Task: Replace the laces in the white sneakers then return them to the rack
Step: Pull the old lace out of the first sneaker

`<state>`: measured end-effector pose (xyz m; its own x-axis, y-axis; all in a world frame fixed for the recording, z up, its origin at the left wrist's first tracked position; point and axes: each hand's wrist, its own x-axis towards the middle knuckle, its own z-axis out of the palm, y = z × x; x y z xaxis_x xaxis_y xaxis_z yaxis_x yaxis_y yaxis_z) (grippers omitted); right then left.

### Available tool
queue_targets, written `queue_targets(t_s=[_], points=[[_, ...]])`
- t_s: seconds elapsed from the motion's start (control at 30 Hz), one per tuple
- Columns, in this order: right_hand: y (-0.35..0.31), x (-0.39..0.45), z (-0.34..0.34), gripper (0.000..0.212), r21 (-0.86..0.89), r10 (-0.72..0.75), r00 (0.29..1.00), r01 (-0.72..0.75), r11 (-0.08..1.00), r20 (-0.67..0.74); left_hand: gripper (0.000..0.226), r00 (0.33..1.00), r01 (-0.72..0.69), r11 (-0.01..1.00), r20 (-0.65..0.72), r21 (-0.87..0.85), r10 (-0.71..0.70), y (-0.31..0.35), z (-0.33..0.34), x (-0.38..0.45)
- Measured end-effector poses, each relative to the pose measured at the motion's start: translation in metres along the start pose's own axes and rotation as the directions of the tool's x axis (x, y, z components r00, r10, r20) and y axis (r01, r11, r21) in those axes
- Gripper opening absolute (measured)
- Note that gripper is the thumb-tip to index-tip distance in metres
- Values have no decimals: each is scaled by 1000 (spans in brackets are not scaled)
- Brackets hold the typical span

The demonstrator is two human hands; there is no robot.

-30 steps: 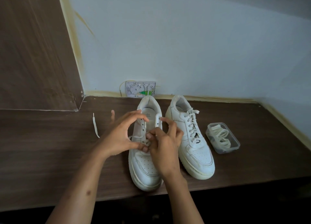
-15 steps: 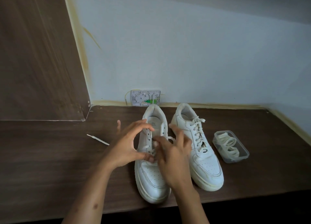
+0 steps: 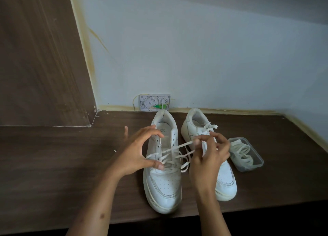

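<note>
Head view: right hand (image 3: 209, 157) pinching lace (image 3: 182, 145), now pulled rightward; left hand (image 3: 136, 152) spread on sneaker (image 3: 164, 180).

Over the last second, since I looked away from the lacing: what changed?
The right hand moved right, pulling the lace it pinches out across the left sneaker. The left hand stayed at the eyelets; the right sneaker and container stayed put.

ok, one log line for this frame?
step: lacing near sneaker | right hand: pulling lace | left hand: steadies sneaker | far sneaker: laced | spare laces in tub
</note>
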<state>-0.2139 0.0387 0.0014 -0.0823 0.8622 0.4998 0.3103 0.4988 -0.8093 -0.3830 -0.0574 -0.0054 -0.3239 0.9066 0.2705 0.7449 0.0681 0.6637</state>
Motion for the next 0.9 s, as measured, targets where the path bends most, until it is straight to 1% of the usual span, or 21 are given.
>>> queue_targets(t_s=[0.03, 0.1, 0.17, 0.23, 0.27, 0.33, 0.37, 0.43, 0.5, 0.6, 0.7, 0.77, 0.83, 0.9], points=[[1, 1, -2, 14, -3, 8, 1000, -8, 1000, -9, 80, 1000, 0, 1000, 1, -1, 0, 0, 0, 0], [0, -1, -3, 19, 0, -16, 998, 16, 1000, 60, 79, 1000, -2, 1000, 1, -7, 2, 1, 0, 0], [-4, -3, -4, 21, -23, -109, 977, 115, 993, 184, 79, 1000, -4, 1000, 2, -18, 4, 1, 0, 0], [-7, -5, -1, 18, -86, -203, 930, 240, 967, 308, 80, 1000, -9, 999, 1, -31, 9, 1, 0, 0], [-8, -7, 1, 18, -116, -225, 900, 286, 951, 374, 80, 1000, -10, 999, -1, -31, 10, 1, 0, 0], [-10, -13, 4, 16, -173, -213, 843, 335, 926, 494, 80, 1000, -7, 1000, -8, -23, 7, 2, 0, 0], [-11, -15, 6, 15, -196, -195, 824, 344, 918, 532, 79, 1000, -5, 1000, -10, -21, 5, 2, 0, 0], [-10, -18, 9, 10, -215, -182, 810, 353, 911, 558, 79, 1000, -8, 1000, -10, -22, 8, 2, 0, 1], [-8, -18, 11, 4, -206, -178, 823, 334, 920, 540, 79, 1000, -10, 1000, -9, -25, 10, 2, 0, 1], [-6, -16, 12, 14, -174, -180, 873, 284, 943, 453, 79, 1000, -11, 999, -9, -31, 11, 1, 0, 0], [-6, -8, 7, 22, -101, -106, 970, 130, 986, 218, 79, 1000, -11, 1000, -3, -16, 11, 1, -1, -1], [-3, -1, 3, 17, -71, -42, 995, 48, 996, 92, 79, 1000, -14, 1000, -3, -3, 14, 1, -2, -1], [2, 2, 0, 9, -91, -5, 998, 11, 996, 63, 79, 1000, -16, 1000, 0, -1, 16, 2, -2, 0], [4, 1, -1, 5, -74, 1, 995, 6, 997, 96, 79, 1000, -15, 1000, 2, -8, 15, 2, -2, 0]])
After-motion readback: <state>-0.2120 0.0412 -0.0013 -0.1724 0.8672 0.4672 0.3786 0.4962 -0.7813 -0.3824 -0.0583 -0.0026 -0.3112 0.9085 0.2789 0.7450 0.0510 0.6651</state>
